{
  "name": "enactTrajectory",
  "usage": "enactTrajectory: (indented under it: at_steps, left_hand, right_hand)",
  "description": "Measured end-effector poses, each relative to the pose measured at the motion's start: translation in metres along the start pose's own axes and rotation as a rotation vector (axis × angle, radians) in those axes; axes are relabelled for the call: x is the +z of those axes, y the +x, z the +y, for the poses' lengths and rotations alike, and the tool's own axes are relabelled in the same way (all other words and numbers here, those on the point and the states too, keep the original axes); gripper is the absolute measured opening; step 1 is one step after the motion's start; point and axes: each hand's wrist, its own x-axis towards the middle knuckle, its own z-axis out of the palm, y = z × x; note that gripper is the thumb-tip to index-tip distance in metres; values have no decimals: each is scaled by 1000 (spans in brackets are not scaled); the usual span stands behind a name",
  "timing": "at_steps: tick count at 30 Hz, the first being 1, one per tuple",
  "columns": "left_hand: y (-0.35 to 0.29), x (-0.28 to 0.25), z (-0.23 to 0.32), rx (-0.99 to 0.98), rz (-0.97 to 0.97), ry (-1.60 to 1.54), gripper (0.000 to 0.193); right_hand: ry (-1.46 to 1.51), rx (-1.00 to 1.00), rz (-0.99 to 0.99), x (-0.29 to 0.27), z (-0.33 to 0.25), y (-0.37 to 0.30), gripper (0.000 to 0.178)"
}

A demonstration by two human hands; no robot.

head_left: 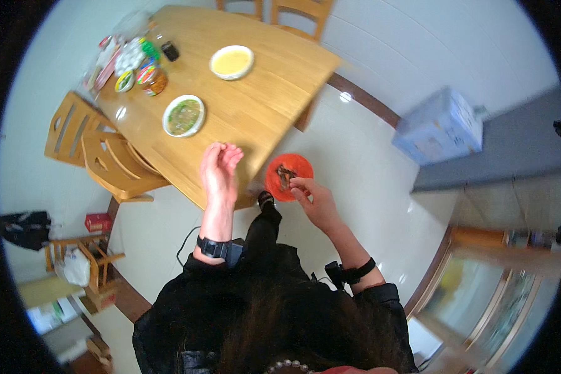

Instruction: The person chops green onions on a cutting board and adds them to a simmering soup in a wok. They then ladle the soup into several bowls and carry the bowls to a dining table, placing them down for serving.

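Observation:
My left hand [219, 171] is raised over the table's near corner, palm partly up. Its fingers are loosely bent and apart, with nothing visible in them. My right hand [318, 202] reaches over a round red bin [300, 165] on the floor. The thumb and forefinger stand a little apart at the bin's edge. Dark brown scraps [285, 176] show inside, close to those fingertips; whether the fingers touch them I cannot tell. On the wooden table [262, 93] are a white bowl of soup with green bits [184, 116] and a white bowl of yellow food [232, 62].
At the table's far left are a jar with a colourful lid [151, 80], a small bowl [124, 81], eggs [129, 57] and a black object [170, 51]. Wooden chairs [121, 162] stand to the left. A blue-white box [439, 128] is at the right. My foot [265, 199] is beside the bin.

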Motion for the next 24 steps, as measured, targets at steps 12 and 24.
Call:
enactTrajectory:
  at_steps: [12,24]
  left_hand:
    - [-381,172,-175,-1021,-925,-251,20]
    - [-771,235,-415,-1424,-1238,147,14]
  right_hand:
    - [117,231,797,-175,-22,-438,19]
    - [73,478,1452,-288,-2,-820,22]
